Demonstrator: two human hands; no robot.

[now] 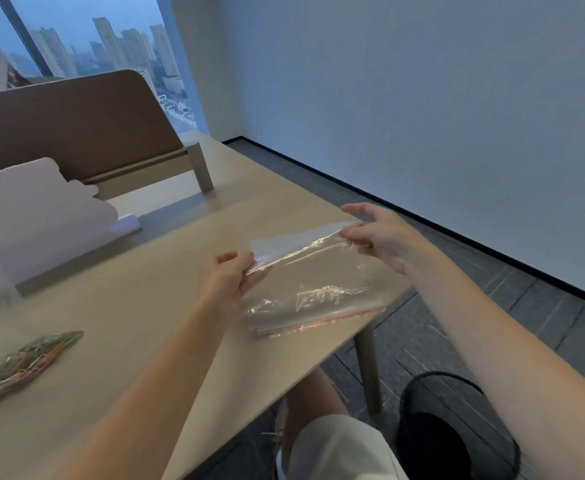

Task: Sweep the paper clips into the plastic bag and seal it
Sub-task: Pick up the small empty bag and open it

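Note:
A clear plastic bag point(313, 271) with a reddish zip strip is held just above the right end of the pale table point(138, 306). My left hand point(228, 278) pinches the bag's near-left corner. My right hand point(377, 233) pinches the far-right corner, so the top edge is stretched between them. Under it, more clear bags point(318, 317) with pink strips lie stacked at the table's edge. A packet of coloured paper clips point(24, 365) lies at the table's left, well apart from both hands.
A brown desk divider point(76, 129) on a raised shelf stands at the back left, with a white blurred shape point(35, 216) in front of it. A black mesh bin point(457, 424) sits on the floor at the right, beside the table leg point(369, 368). My knee shows below.

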